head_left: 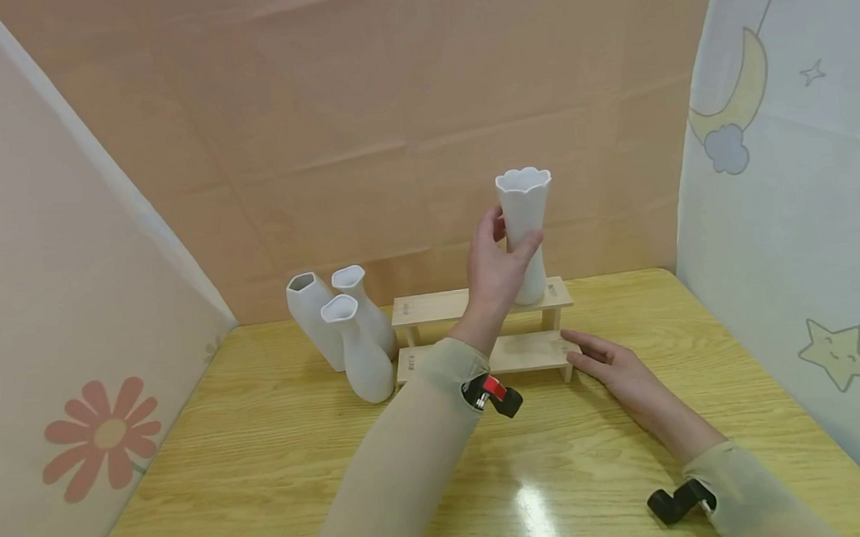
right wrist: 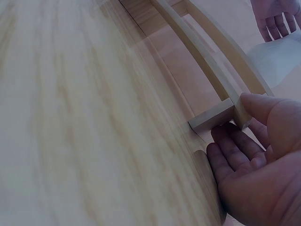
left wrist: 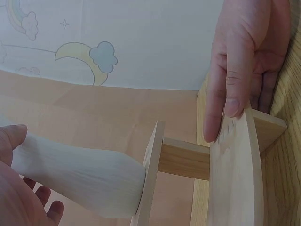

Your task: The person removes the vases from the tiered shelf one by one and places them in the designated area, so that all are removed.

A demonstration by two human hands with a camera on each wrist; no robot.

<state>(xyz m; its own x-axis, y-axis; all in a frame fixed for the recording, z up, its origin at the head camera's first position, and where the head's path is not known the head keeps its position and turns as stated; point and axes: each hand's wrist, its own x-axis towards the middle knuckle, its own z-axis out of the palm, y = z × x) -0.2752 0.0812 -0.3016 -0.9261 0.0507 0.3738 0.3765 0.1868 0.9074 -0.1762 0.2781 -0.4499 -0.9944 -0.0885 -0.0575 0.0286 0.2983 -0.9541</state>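
Observation:
My left hand (head_left: 494,269) grips a tall white vase (head_left: 526,207) with a scalloped rim around its middle. It stands upright near the right end of the upper shelf of a two-step wooden stand (head_left: 525,353); in the left wrist view, the vase's base (left wrist: 124,186) meets the upper board. My right hand (head_left: 618,372) holds the right end of the lower shelf. Its thumb lies at the board's edge and several fingers (right wrist: 235,146) are by the end leg in the right wrist view.
Left of the stand, three more white vases stand close together: an angular one (head_left: 316,319), one behind (head_left: 376,324) and one in front (head_left: 367,361). The wood-grain table (head_left: 265,472) is bounded by a peach backdrop (head_left: 321,144) and printed side cloths (head_left: 777,202).

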